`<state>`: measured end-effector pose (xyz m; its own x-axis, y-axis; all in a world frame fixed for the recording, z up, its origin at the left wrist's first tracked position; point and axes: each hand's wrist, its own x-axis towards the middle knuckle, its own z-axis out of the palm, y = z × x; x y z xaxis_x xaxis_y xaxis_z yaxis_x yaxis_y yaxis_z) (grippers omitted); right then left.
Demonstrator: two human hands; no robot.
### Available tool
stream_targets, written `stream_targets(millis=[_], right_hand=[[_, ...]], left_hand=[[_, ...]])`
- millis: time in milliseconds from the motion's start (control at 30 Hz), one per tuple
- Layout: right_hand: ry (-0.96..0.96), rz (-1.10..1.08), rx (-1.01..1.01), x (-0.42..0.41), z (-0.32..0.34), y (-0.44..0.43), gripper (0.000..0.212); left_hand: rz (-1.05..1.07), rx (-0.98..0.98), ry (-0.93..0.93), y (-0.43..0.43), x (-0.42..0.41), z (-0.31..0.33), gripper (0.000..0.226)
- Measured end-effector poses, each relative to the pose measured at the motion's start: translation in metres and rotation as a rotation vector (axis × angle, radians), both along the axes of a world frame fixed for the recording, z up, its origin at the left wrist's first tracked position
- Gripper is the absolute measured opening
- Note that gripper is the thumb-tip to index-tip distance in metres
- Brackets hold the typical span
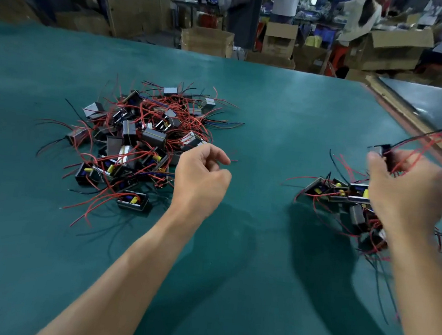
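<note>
Noted matt teal covering on table (273, 105): smooth, faintly mottled, with a soft sheen toward the far edge. Logged black plastic casings in large pile (141, 144) on table: semi-gloss, some faces grey and dull. Recorded red and black plastic-sheathed wires (165, 114), smooth, slightly shiny. Saw glossy yellow parts (110, 169) inside open casings. Found same black plastic on box (383, 150) held above table's right side. Marked matt brown cardboard cartons (206, 42) beyond table's far edge and pale bare wood strip (406, 114) along its right edge.

— Any print legible on the black modules (142, 136) or the cardboard boxes (279, 39)?
— None. The modules heaped on the green table (272, 113) show too small, and the boxes beyond its far edge are blurred.
</note>
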<state>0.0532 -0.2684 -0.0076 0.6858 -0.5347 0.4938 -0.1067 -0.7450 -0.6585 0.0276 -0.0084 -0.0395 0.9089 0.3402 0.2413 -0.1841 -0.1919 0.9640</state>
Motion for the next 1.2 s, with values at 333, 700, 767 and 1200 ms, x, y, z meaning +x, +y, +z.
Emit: stream_targets(millis=[333,700,767,1200], right_hand=[[0.2,0.092,-0.055,-0.003,-0.002,0.011,0.087],[0.081,0.701,-0.185,-0.027,-0.025,0.071,0.017],[0.122,0.749,-0.186,-0.029,-0.028,0.074,0.013],[0.263,0.814,-0.12,-0.031,-0.028,0.075,0.009]], left_hand=[[0.149,-0.127,0.153,0.012,0.003,0.006,0.062],[0.192,-0.467,0.199,0.021,0.007,0.013,0.094],[0.133,-0.515,0.21,0.017,0.006,0.016,0.084],[0.293,0.874,0.533,0.035,-0.013,0.03,0.064]])
